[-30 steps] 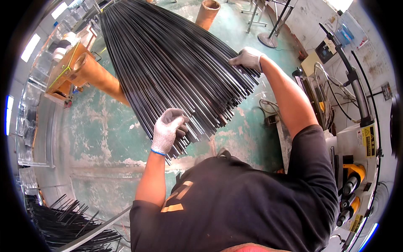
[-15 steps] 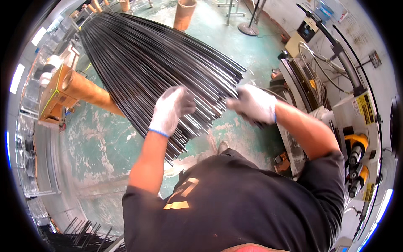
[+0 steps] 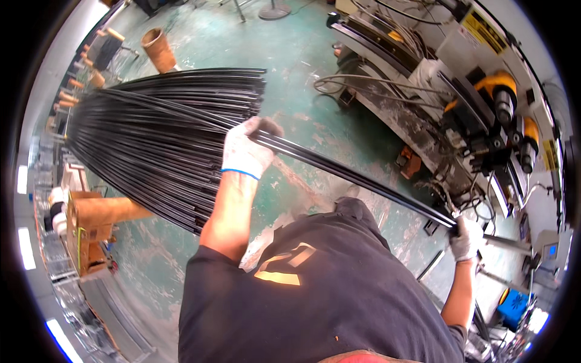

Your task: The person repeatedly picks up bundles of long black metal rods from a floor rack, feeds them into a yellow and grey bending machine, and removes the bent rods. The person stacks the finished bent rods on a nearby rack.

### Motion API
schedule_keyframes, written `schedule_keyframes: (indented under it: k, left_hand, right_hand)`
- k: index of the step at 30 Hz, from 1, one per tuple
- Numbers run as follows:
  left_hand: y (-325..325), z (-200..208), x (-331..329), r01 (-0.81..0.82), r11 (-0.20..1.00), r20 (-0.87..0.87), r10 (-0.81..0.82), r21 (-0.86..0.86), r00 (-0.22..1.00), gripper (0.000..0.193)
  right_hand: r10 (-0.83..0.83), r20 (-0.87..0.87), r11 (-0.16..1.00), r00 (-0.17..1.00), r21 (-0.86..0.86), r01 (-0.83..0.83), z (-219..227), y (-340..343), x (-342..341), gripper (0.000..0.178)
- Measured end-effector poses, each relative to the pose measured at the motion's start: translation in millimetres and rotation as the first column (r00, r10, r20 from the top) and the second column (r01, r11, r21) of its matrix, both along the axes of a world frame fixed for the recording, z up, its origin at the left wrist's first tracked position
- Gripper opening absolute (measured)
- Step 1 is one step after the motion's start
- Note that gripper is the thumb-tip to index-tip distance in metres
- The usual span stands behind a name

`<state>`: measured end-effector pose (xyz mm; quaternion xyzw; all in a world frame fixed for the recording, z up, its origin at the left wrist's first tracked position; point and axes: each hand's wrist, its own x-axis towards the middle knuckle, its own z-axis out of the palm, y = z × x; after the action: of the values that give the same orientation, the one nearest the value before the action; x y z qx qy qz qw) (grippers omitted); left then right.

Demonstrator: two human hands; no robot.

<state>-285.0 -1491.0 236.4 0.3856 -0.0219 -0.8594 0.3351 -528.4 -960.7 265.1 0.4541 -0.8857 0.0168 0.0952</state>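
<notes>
Holding a few slim black rods (image 3: 363,183) slantwise from centre frame to lower right: curled firmly round the middle stretch with the left hand (image 3: 249,145), closed on the lower-right part with the right hand (image 3: 466,237). Hard to make out the exact rod ends there, against cluttered metal.

Likeliest to snag at the left: lying across the top of the big fan of loose rods (image 3: 151,139), hence apt to drag neighbours askew or down to the floor (image 3: 296,66) if pulled while crossed. Could also slip through the left glove (image 3: 241,158) if gripped lightly, being smooth, or bow and spring between the hands, being long and thin. At the right, might knock the orange-capped motor (image 3: 503,100) or hook the loop of cable (image 3: 324,86) if swung wide.

Glossy, narrow and straight in the hands, with bright streaks along the length; spread broom-like in the fan, bunched at far left, ragged toward centre. Knitted pale fabric on both hands, edged blue at the left wrist. Dull brown, thick-walled and round: the cardboard tube (image 3: 158,51) at upper left. Underfoot, green paint, worn to pale flaking patches.
</notes>
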Motion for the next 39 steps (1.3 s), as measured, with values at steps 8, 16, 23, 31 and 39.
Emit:
schedule_keyframes:
  k: [8, 16, 23, 31, 39]
  left_hand:
    - [32, 60, -35, 0.115, 0.938, 0.009, -0.118, -0.328, 0.993, 0.014]
    - [169, 65, -197, 0.159, 0.859, -0.162, -0.267, -0.487, 0.95, 0.01]
    - [248, 44, -330, 0.448, 0.67, -0.222, -0.67, -0.592, 0.709, 0.018]
    - [60, 73, -400, 0.306, 0.61, -0.197, -0.618, -0.731, 0.761, 0.029]
    - [-28, -13, -514, 0.448, 0.56, -0.002, -0.627, -0.697, 0.779, 0.034]
  right_hand:
    - [-0.596, -0.082, 0.803, 0.799, -0.054, 0.593, -71, 274, -136, 0.026]
    - [0.157, 0.921, -0.252, 0.357, -0.312, 0.916, -160, 260, -162, 0.026]
    - [0.87, 0.308, -0.42, 0.386, 0.051, 0.906, -84, 47, -186, 0.017]
    - [0.5, 0.58, -0.712, 0.643, -0.147, 0.687, -79, 140, -276, 0.029]
    - [0.368, 0.623, -0.759, 0.69, -0.228, 0.61, -81, 65, -361, 0.024]
